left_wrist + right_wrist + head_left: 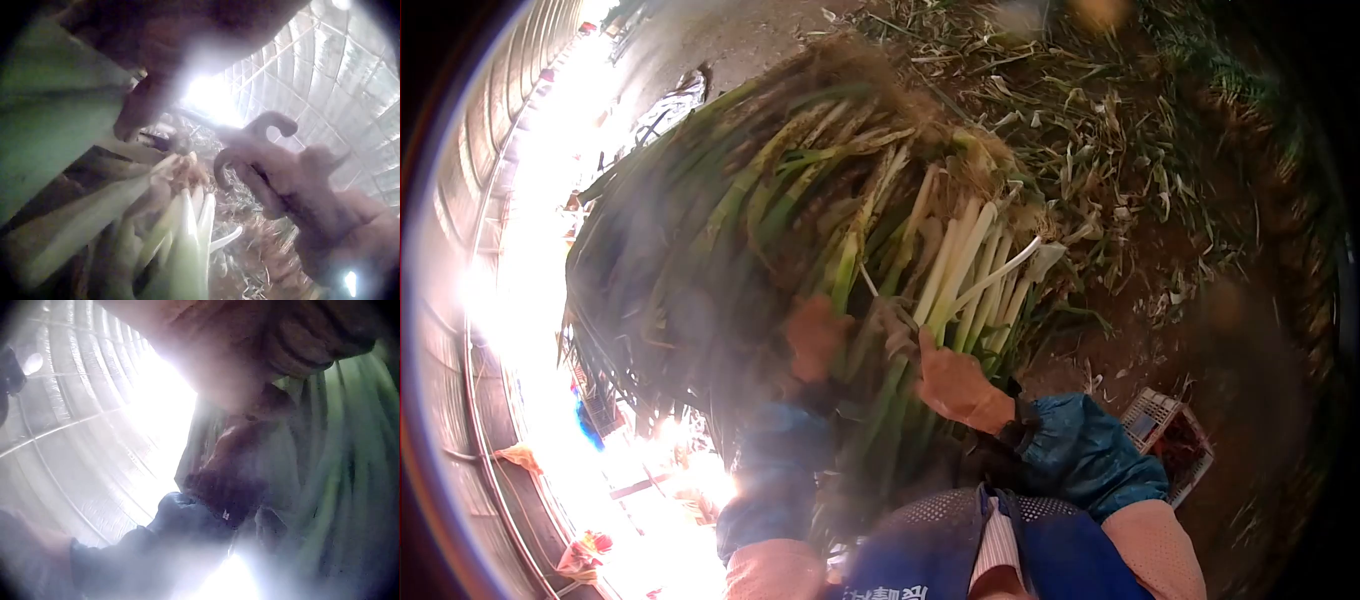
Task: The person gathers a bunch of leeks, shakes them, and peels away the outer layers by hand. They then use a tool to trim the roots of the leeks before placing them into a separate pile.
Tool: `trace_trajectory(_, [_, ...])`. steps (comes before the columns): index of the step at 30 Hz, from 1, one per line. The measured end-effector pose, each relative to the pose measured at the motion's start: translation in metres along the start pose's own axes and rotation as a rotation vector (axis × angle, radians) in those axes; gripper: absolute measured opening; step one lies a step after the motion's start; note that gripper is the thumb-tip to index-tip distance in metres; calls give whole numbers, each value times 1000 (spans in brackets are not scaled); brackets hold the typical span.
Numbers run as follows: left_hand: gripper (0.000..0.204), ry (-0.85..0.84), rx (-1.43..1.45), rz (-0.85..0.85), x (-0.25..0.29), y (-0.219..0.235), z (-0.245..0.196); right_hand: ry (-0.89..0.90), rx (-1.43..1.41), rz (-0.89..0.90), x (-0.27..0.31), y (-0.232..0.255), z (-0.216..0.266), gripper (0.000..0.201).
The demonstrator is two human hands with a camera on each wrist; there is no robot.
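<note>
Long leeks with pale stems (960,265) and green leaves lie in a large heap before the person. My gloved right hand (965,385) is over the pale stems, its index finger raised and the others curled round a brownish withered leaf (890,325). That curled leaf (256,150) reaches out from the right hand (350,237) in the left wrist view. My left hand (815,335) is blurred over the green leaves, left of the right hand; its grip is unclear. White leek stems (190,244) stand below the hands. The right wrist view shows the right hand (231,350) above green leaves (331,469).
Loose leaves and trimmings (1090,150) cover the ground beyond and right of the heap. A pale plastic crate (1145,420) with reddish contents stands by the right sleeve. A ribbed, bright wall (495,180) curves along the left.
</note>
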State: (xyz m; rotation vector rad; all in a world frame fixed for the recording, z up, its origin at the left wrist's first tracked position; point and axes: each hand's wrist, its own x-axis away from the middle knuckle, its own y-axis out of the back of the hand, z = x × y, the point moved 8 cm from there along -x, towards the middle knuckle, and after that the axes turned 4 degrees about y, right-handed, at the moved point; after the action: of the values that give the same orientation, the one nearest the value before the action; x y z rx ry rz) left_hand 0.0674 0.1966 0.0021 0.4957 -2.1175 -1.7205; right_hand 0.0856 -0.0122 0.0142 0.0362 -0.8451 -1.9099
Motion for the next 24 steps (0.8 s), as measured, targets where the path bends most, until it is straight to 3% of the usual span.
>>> trace_trajectory(4, [38, 160, 9, 223, 4, -11, -5, -33, -49, 24, 13, 5, 6, 57])
trace_trajectory(6, [38, 167, 3, 197, 14, -4, -9, -75, -35, 49, 7, -3, -9, 61])
trace_trajectory(9, [42, 242, 5, 222, 33, -6, -10, -119, -62, -113, -15, 16, -31, 59])
trace_trajectory(13, [46, 353, -45, 310, 55, -22, 2, -144, -30, -26, 6, 12, -19, 60])
trace_trajectory(18, [48, 403, -13, 282, 84, 5, -20, -100, -56, 63, 18, -7, -8, 64])
trace_trajectory(24, [48, 380, -11, 157, 118, 3, -14, -105, 44, -131, -35, 16, -23, 63])
